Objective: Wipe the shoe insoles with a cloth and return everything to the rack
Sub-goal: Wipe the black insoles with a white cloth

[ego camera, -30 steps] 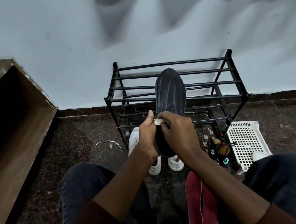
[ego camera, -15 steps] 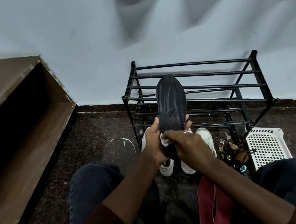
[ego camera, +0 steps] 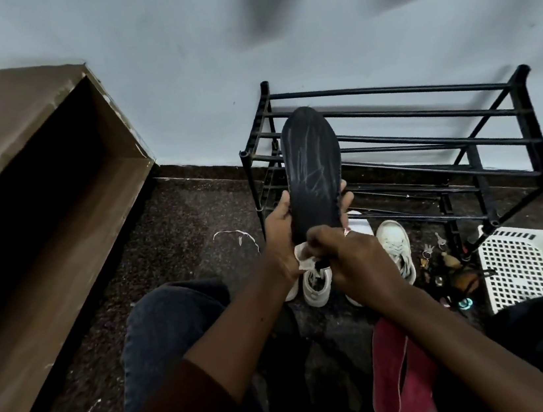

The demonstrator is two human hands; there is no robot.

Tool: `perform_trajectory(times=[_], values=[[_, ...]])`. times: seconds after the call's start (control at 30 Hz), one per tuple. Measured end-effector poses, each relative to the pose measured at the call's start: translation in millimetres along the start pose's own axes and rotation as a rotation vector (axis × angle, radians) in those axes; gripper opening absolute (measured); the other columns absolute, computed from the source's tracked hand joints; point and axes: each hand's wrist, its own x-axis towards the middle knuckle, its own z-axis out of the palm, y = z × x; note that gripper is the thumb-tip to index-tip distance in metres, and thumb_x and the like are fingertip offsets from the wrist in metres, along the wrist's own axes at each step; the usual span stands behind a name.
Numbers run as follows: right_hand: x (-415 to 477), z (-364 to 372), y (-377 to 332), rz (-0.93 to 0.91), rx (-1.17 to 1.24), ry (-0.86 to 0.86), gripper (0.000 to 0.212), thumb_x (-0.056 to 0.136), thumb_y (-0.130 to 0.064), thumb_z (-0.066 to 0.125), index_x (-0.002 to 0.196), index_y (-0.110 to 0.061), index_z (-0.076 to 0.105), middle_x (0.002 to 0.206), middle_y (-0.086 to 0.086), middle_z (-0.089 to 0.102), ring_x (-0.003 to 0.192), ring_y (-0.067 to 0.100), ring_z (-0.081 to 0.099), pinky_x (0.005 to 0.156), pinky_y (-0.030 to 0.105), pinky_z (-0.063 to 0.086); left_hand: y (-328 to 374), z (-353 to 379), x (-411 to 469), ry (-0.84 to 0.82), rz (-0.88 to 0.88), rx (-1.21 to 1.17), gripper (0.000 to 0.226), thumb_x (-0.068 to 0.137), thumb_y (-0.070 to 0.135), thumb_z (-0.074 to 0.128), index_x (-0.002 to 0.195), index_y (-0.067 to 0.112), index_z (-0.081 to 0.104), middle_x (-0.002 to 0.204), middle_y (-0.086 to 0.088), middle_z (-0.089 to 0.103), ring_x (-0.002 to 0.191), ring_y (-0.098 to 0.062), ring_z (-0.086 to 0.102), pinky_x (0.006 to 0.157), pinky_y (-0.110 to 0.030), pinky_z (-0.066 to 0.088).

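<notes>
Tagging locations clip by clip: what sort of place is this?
Likely a home entryway or room corner: a black shoe rack stands against a plain wall, white sneakers sit by it on the dark speckled floor, and red insoles lie nearer the person.

insole [ego camera: 313, 165] above right hand [ego camera: 353, 257]: matt blk, pale scuffs | cloth [ego camera: 304, 258] in it: wht fabric | rack [ego camera: 422, 106] behind: blk metal tube, slight sheen | basket [ego camera: 519, 263] to right: wht plastic | floor [ego camera: 180, 235]: speckled stone

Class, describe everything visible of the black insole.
The black insole is dark and matte, with pale streaks across its face. It stands nearly upright, toe end up, in front of the shoe rack. The left hand grips its lower sides; the right hand holds a white cloth at its heel.
</notes>
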Motion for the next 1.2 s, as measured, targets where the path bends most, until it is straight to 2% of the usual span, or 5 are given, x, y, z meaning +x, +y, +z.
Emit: perform_trajectory(times=[0.27,0.4,0.53,0.77,1.2], values=[[6,1,23,0.118,-0.107,0.068,0.043,0.079,0.002,0.05,0.102,-0.031,0.035,0.091,0.008,0.071,0.08,0.029,0.068,0.06,0.037,0.053,-10,-1,7,-0.023,-0.146,0.046,0.072,0.096,0.058,0.027,0.146,0.006,0.033,0.143,-0.017,0.043,0.129,-0.033,0.044,0.108,-0.046,0.037],[1,2,10,0.106,0.03,0.032,0.024,0.079,-0.026,0.029,0.1,-0.031,0.038,0.093,0.01,0.069,0.088,0.027,0.067,0.066,0.041,0.055,-6,2,10,0.021,-0.091,0.023,0.072,0.096,0.056,0.024,0.141,0.002,0.038,0.131,-0.019,0.052,0.114,-0.033,0.055,0.095,-0.042,0.049],[-2,-1,10,0.009,-0.009,-0.037,0.03,0.073,-0.014,0.035,0.1,-0.027,0.04,0.088,0.011,0.067,0.079,0.029,0.066,0.057,0.04,0.054,7,0,17,0.101,-0.025,0.018,0.076,0.096,0.059,0.017,0.132,0.0,0.047,0.122,-0.017,0.058,0.111,-0.028,0.056,0.081,-0.034,0.054],[8,-2,31,0.175,-0.208,0.074,0.034,0.072,0.008,0.054,0.1,-0.011,0.05,0.086,0.013,0.067,0.067,0.033,0.063,0.049,0.034,0.049,-7,4,18,0.106,-0.113,0.119,0.084,0.093,0.066,0.02,0.142,0.001,0.037,0.142,-0.022,0.042,0.126,-0.034,0.045,0.108,-0.043,0.036],[-3,-2,25,0.043,-0.072,0.043,0.041,0.071,0.002,0.044,0.103,-0.023,0.043,0.09,0.014,0.067,0.078,0.031,0.067,0.059,0.038,0.055,0,9,17,0.127,-0.048,0.098,0.082,0.093,0.067,0.02,0.133,0.001,0.047,0.113,-0.014,0.064,0.101,-0.025,0.062,0.087,-0.035,0.052]])
